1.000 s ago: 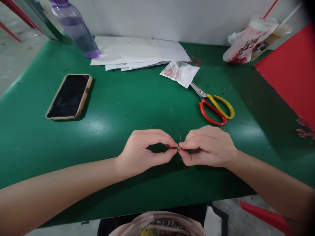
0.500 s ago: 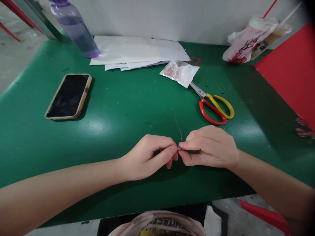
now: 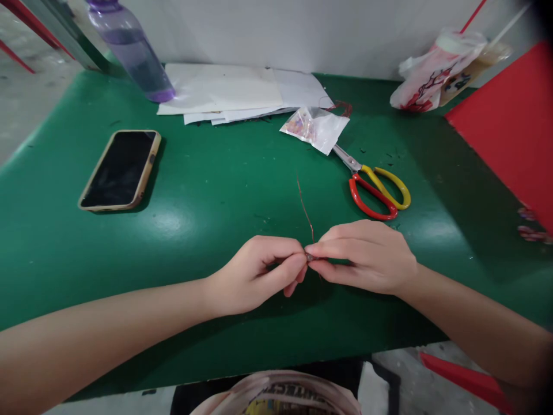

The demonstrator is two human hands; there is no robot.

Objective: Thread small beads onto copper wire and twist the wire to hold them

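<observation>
Tabletop (image 3: 224,173): green, smooth, glossy coating with bright reflections. Wire (image 3: 305,207): fine, coppery metal, slight sheen. Bead (image 3: 309,258): smooth-looking, faintly shiny; material too small to tell. Scissors (image 3: 354,166): bare metal blades with a dull shine; handles in smooth, glossy plastic, red and yellow. Packet (image 3: 317,129): thin plastic film, creased, shiny. Sheets (image 3: 220,89): white paper, matt, smooth. Phone (image 3: 121,167): dark, glassy screen, reflective; pale case, apparently plastic. Bottle (image 3: 136,55): translucent purple plastic, smooth. Carrier bag (image 3: 425,75): thin printed plastic, wrinkled. Garment (image 3: 276,389): printed cloth, soft folds, matt. Wall (image 3: 280,34): pale, smooth, low sheen.
</observation>
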